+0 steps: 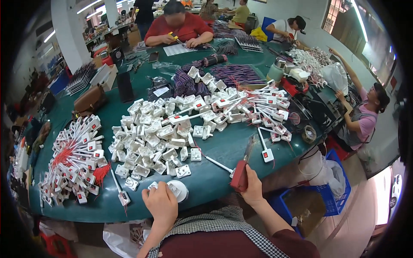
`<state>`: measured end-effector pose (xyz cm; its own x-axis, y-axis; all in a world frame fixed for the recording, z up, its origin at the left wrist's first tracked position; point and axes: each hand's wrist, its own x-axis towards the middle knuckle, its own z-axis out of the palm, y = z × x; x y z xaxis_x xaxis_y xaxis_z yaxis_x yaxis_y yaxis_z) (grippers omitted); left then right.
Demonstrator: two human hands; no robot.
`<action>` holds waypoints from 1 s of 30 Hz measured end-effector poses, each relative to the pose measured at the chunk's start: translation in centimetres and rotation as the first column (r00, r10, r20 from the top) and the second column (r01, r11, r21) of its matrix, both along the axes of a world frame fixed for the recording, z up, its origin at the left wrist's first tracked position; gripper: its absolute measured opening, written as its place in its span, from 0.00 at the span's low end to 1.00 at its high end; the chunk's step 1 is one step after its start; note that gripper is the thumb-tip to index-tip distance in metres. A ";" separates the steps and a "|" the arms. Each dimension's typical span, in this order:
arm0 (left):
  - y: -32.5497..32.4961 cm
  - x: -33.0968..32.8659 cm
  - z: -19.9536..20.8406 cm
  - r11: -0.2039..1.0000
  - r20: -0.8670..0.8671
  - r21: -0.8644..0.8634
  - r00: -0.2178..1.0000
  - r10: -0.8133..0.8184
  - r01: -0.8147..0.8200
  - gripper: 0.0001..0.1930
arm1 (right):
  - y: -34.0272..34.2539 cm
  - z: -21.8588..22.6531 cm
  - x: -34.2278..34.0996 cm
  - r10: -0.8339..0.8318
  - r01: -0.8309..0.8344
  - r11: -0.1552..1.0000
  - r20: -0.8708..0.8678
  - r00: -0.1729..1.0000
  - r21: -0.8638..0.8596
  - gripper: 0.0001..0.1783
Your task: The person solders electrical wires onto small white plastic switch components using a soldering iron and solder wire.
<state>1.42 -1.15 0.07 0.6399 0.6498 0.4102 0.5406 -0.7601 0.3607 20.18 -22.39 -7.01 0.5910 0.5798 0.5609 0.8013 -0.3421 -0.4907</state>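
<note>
My left hand [161, 202] is at the table's front edge, its bent fingers closed on a small white plastic housing [152, 185]. Beside those fingers is a round white disc [182, 193] with another white piece [174, 188] on it. My right hand [253, 187] grips a red block-shaped tool [239, 177] with a long, thin metal end pointing away from me; its exact kind is unclear. Just left of this tool lies a thin white stick with wire [217, 165], its near end partly hidden. A white stick with a red-switch box [267, 155] lies to the right.
Loose white housings [148, 137] are heaped mid-table, with finished-looking switch sticks [71, 159] piled left and more [271, 105] at back right. Purple-black wire bundles [238, 75] lie farther off. A blue crate [329, 198] stands right, below table height. Co-workers sit across and at right.
</note>
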 end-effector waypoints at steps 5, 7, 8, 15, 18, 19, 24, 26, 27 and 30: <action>0.4 0.4 -0.3 0.992 0.143 0.105 0.986 -0.089 0.075 0.04 | -0.4 0.0 0.0 -0.004 0.004 1.000 0.031 1.000 -0.003 0.50; 0.4 -0.1 -1.2 0.987 0.216 0.118 0.967 -0.134 0.110 0.07 | -0.4 -0.1 -0.4 0.004 -0.004 1.000 0.022 1.000 -0.015 0.51; 0.3 -0.4 -2.2 0.973 0.284 0.023 0.932 -0.226 0.229 0.10 | -0.4 0.0 -0.4 -0.005 0.005 1.000 0.018 1.000 -0.029 0.51; 0.0 -0.9 -2.2 0.922 0.274 0.092 0.880 -0.387 0.377 0.17 | -0.6 -0.3 -0.8 -0.002 0.002 1.000 0.021 1.000 -0.032 0.52; 0.5 -0.7 -1.9 0.915 0.214 0.013 0.893 -0.396 0.403 0.18 | -0.6 -0.3 -0.5 0.007 -0.007 1.000 0.032 0.999 0.000 0.52; 0.7 -0.6 -1.7 0.902 0.189 -0.053 0.891 -0.413 0.429 0.19 | -0.5 -0.4 -0.4 0.003 -0.003 1.000 0.024 1.000 -0.004 0.52; 2.2 -0.1 -0.4 0.824 0.162 -0.084 0.824 -0.543 0.560 0.19 | 0.2 -0.3 0.6 -0.004 0.004 1.000 0.025 1.000 -0.007 0.54; 2.8 0.0 -0.1 0.756 0.192 -0.125 0.763 -0.617 0.643 0.18 | 0.0 -0.1 0.7 -0.007 0.007 1.000 0.036 0.999 -0.018 0.54; 2.7 -0.1 -0.1 0.751 0.192 -0.133 0.760 -0.621 0.647 0.18 | -0.1 -0.1 0.5 -0.013 0.014 1.000 0.031 0.999 -0.024 0.54; 1.6 -0.4 -0.4 0.789 0.199 -0.099 0.788 -0.582 0.607 0.17 | -0.6 0.1 -0.2 -0.010 0.011 0.999 0.026 1.000 -0.034 0.53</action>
<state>1.03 0.48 -0.37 0.8581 0.2215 0.4633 -0.0711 -0.8423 0.5344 20.03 -23.04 -6.87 0.5826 0.5929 0.5559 0.8099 -0.3670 -0.4575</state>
